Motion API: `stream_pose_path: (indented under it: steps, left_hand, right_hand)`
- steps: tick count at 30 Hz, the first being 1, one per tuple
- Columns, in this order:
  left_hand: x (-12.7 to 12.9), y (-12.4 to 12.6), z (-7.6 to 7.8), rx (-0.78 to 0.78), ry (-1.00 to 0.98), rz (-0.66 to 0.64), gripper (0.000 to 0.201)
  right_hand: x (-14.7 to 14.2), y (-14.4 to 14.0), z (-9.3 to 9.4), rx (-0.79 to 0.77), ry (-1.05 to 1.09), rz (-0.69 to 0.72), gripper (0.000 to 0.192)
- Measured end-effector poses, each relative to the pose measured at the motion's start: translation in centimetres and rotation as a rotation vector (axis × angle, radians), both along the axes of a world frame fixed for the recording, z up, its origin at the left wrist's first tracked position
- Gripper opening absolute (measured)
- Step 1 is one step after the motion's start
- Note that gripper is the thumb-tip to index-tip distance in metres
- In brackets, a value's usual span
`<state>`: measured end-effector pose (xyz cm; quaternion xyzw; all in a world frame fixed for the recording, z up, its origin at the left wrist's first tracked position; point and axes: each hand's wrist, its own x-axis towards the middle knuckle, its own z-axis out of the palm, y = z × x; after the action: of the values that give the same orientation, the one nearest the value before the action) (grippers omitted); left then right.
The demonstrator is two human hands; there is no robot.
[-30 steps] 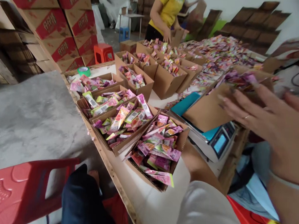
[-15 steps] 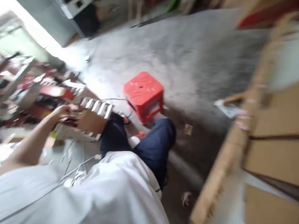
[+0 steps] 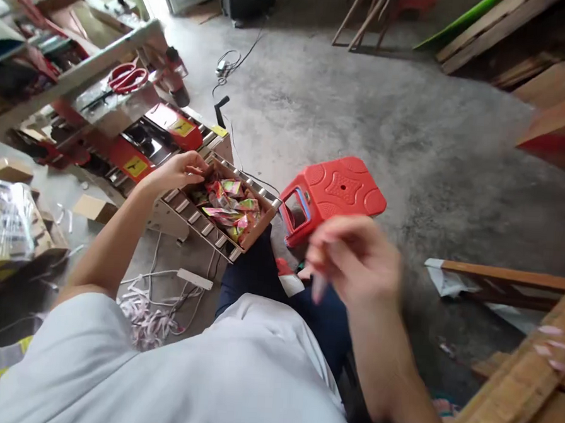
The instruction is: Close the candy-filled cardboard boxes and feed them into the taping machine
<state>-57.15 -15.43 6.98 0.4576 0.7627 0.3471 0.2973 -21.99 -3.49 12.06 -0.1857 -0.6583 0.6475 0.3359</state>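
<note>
Shelving of grey metal fills the far left of what I see from the head camera, with red-handled scissors lying on it and a red and black machine just beneath. Below that, near the left edge, a clear-wrapped bundle sits on the concrete floor, and a small plain cardboard box lies close by. My left hand reaches out to the open brown cardboard box full of colourful sachets; its grip is closed on the box's near left rim, thumb on top and fingers curled over the edge. That box rests tilted on a short metal roller conveyor beside the machine, just left of the red plastic stool. White cables and paper strips trail across the floor under my forearm. My dark blue trouser leg shows between the box and the stool. My right hand hangs in mid-air in front of the stool, well apart from the box, badly blurred; the fingers look loosely curled with something pale at their tips, and I cannot tell whether that grip is open or closed. Wooden planks lie at the far right
</note>
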Motion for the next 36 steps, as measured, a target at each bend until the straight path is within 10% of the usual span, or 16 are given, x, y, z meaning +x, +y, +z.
stream_pose_path:
  steps: [6, 12, 18, 22, 29, 36]
  left_hand:
    - [1.4, -1.7, -1.4, 0.181, -0.16, 0.157, 0.052]
    - [1.9, -3.8, -0.6, 0.168, -0.16, -0.098, 0.08]
    - [1.6, -2.9, -0.1, -0.079, -0.041, -0.277, 0.086]
    - [0.9, -2.7, -0.6, -0.109, -0.008, -0.301, 0.086]
    - [0.9, -0.2, -1.3, -0.105, 0.099, -0.331, 0.052]
    - [2.3, 2.0, -3.5, -0.145, 0.284, -0.199, 0.039]
  right_hand:
    - [-13.6, 0.7, -2.7, 0.566, -0.275, 0.368, 0.016]
    - [-6.4, 3.6, -5.4, 0.838, -0.439, 0.257, 0.075]
    - [-8.8, -1.1, -7.6, 1.078, -0.647, 0.418, 0.056]
    - [-11.9, -1.9, -9.9, 1.103, -0.682, 0.666, 0.052]
    - [-11.5, -0.2, -13.0, 1.064, -0.628, 0.706, 0.055]
    - [-11.1, 2.6, -12.7, 0.555, -0.251, 0.779, 0.051]
